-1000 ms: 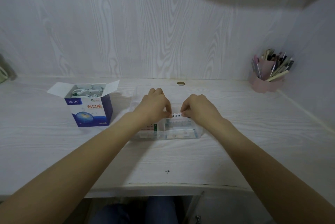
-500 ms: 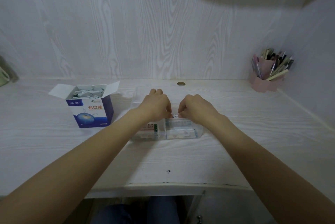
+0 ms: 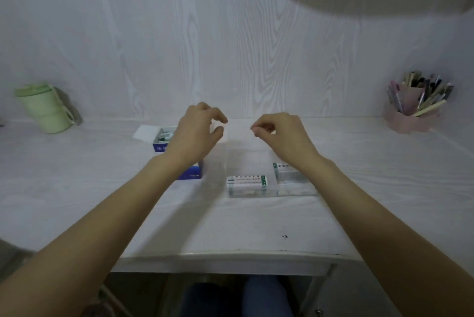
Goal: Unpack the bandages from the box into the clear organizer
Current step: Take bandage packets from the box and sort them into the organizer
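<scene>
Both hands lifted off organizer point(image 3: 272, 189); left hand point(image 3: 198, 131) fingers loose, right hand point(image 3: 280, 134) fingers curled, empty.

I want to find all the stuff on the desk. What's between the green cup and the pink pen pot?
In the head view, between the green plastic cup and the pink pen pot are the open blue-and-white bandage box and both raised hands, left and right.

Dim, soft motion blur, wide-angle edge distortion
</scene>
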Available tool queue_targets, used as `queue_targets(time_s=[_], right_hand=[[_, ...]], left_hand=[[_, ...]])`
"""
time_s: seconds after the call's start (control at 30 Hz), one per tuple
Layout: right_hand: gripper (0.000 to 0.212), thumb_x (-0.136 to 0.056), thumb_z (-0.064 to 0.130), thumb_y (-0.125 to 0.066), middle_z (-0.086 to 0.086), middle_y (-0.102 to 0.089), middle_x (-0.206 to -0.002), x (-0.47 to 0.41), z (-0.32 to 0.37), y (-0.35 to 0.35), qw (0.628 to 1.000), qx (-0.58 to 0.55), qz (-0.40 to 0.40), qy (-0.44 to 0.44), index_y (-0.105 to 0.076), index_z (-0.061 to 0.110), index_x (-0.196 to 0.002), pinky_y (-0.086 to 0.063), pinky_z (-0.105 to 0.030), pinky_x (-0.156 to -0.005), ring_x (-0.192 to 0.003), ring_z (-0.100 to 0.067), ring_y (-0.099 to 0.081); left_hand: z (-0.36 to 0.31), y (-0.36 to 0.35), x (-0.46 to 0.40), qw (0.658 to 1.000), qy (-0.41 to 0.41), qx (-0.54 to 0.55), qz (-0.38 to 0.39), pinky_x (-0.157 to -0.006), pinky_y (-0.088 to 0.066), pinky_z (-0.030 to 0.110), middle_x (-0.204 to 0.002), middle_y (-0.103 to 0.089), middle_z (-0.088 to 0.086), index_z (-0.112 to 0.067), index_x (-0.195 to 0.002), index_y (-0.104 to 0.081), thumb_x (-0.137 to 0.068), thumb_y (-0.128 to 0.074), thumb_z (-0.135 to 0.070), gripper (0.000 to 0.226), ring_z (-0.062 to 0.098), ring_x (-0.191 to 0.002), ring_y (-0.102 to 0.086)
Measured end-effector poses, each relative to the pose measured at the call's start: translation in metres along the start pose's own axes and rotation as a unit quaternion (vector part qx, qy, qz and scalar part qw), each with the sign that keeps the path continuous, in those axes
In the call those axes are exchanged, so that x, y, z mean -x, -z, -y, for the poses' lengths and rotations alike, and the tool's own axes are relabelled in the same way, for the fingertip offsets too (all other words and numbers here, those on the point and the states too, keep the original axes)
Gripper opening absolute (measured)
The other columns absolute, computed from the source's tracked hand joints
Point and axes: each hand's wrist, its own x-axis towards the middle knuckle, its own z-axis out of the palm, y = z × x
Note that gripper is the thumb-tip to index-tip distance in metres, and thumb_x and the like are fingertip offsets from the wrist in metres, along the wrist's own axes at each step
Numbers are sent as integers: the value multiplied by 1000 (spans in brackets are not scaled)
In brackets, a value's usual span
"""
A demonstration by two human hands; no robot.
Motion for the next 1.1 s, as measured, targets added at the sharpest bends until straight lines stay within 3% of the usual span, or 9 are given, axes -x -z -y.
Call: queue_targets(time_s=[0.1, 0.23, 0.3, 0.5, 0.57, 0.73, 0.93, 1.1], right_hand=[[17, -93, 16, -57, 2, -71, -97, -13, 36, -19, 999, -10, 12, 48, -72, 13, -100, -41, -11, -74, -83, -3, -57], [22, -94, 14, -54, -3, -68, -107, -33, 73, -48, 994, 31, 67, 85, -69, 11, -110, -46, -25, -88, -98, -13, -60], [23, -94, 14, -55, -5, -67, -110, -43, 83, -62, 990, 56, 105, 74, -67, 11, -112, -48, -30, -90, -101, -17, -61], [15, -89, 19, -63, -6, -70, -100, -62, 98, -96, 982, 106, 153, 40, -68, 14, -101, -51, -35, -75, -90, -22, -64], [11, -88, 19, -62, -7, -69, -98, -65, 100, -103, 981, 116, 150, 31, -67, 14, -97, -46, -32, -66, -89, -24, -63], [9, -89, 17, -61, -5, -69, -94, -67, 99, -108, 985, 101, 134, 29, -68, 15, -92, -40, -28, -63, -86, -21, -62], [8, -87, 14, -63, -1, -68, -81, -68, 94, -94, 997, 40, 66, 30, -70, 13, -88, -53, -34, -70, -76, -17, -62], [13, -89, 13, -59, 5, -60, -80, -66, 92, -97, 989, 49, 133, 40, -68, 12, -99, -47, -22, -60, -73, -9, -55]], left_hand=[[34, 19, 6, 998, 61, -20, 8, -92, -40, 32, -126, -52, 7, -17, -122, -59, -92, -55, -20, 30, 22, -116, -46], [75, 40, 15, 982, 85, -60, 155, -108, -29, 40, -149, -34, 10, -16, -149, -23, -85, -65, -38, 80, 31, -134, -30], [87, 47, 18, 977, 74, -69, 190, -109, -27, 38, -151, -31, 10, -14, -150, -15, -82, -69, -37, 89, 31, -135, -30], [106, 53, 19, 979, 43, -53, 191, -95, -35, 27, -133, -52, 9, -10, -134, -49, -85, -69, -27, 55, 24, -118, -49], [108, 54, 18, 978, 45, -43, 199, -95, -34, 27, -134, -51, 8, -12, -137, -45, -87, -66, -24, 55, 24, -121, -48], [112, 52, 14, 977, 40, -51, 203, -94, -35, 26, -132, -51, 8, -12, -135, -47, -89, -63, -18, 50, 24, -120, -48], [115, 50, 14, 980, 49, -27, 191, -95, -31, 24, -136, -48, 8, -12, -139, -42, -88, -64, -17, 55, 24, -124, -45], [116, 46, 18, 983, 59, -9, 175, -95, -33, 24, -134, -49, 8, -13, -136, -45, -89, -62, -17, 50, 23, -122, -46]])
